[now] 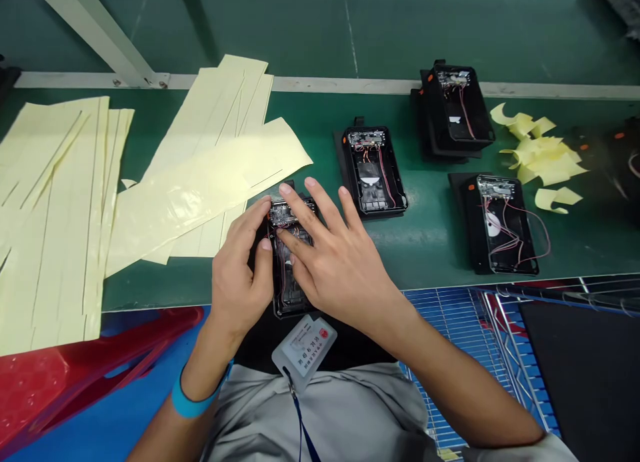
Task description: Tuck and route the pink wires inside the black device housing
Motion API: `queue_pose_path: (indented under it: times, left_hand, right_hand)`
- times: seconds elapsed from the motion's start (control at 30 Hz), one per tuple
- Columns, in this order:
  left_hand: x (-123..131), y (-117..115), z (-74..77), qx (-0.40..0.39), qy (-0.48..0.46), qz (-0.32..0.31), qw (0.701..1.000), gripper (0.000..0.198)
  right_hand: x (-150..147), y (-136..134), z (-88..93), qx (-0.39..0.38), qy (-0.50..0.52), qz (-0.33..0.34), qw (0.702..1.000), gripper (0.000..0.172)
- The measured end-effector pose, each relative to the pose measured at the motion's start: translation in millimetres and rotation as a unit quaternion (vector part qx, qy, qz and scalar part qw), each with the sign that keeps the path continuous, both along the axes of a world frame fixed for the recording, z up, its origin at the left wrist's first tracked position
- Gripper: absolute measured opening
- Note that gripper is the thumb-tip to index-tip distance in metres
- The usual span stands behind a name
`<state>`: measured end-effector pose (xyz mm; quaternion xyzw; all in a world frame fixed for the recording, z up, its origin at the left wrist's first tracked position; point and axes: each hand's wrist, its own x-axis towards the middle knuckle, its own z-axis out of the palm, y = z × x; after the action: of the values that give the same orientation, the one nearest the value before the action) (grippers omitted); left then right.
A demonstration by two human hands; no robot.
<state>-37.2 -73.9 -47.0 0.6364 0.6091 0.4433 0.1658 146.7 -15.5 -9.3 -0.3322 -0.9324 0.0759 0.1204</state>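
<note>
At the table's front edge lies a black plastic device housing (293,292), with its inside facing up. A circuit board (286,213) sits at its far end, and thin wires run down the inside. My left hand (239,269) grips the housing's left side, fingertips by the board and thumb at the rim. Over the housing, my right hand (330,255) has its fingers spread. One of its fingertips touches the wires just below the board, and the palm side hides much of the housing's right half. Nothing held shows in this hand.
Similar housings with boards and wires stand to the right: one close by (377,172), one at the back (457,109), one near the front edge (505,225). Yellow paper sheets (60,215) cover the left side. Curled yellow scraps (545,159) lie at right.
</note>
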Motion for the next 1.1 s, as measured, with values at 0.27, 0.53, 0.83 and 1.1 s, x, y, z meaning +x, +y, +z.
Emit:
queue_pose_path:
  times: [0.27,0.53,0.83,1.1]
  left_hand:
    - [1,0,2.5,0.0,0.006,0.003,1.0,0.053]
    - [2,0,4.4,-0.01,0.0,0.007,1.0,0.05]
    - [2,0,2.3,-0.002,-0.006,0.004,1.0,0.053]
    - [1,0,2.9,0.006,0.014,0.005,1.0,0.052]
  right_hand:
    - [-8,-14,0.8,-0.015,-0.019,-0.022,0.999,0.047]
    - [11,-31,6.1,-0.066,0.03,-0.036,0.997,0.044]
    - [-1,-19,1.5,-0.036,-0.004,-0.029,0.999,0.047]
    - [-16,-25,0.9,-0.016,-0.005,-0.052,0.999,0.051]
